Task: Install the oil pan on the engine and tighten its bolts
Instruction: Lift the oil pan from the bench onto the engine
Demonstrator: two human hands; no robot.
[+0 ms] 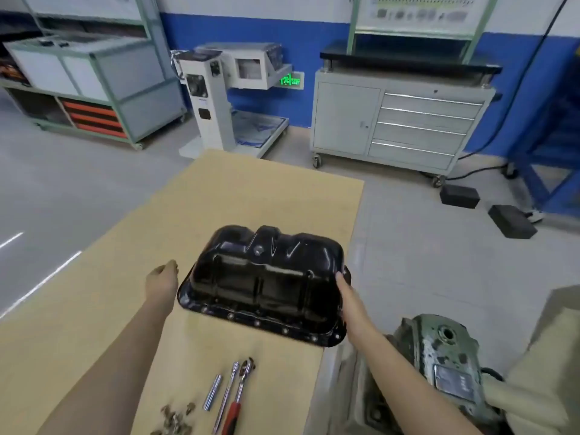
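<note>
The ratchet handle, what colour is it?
Red, with a silver metal shaft; the ratchet handle shows in the head view, near the bottom edge.

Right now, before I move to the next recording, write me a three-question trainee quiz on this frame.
1. True or false: the oil pan is already seated on the engine.
2. Which hand touches the oil pan? A) the left hand B) the right hand C) neither
3. Fill in: the ratchet has a ____ handle.

Key:
1. False. It sits over the tan board, dome side up; the engine is at lower right.
2. B. The right hand is on the pan's right end; the left is beside the left rim, apparently apart from it.
3. Red. It lies near the extension bar, socket and bolts.
</note>
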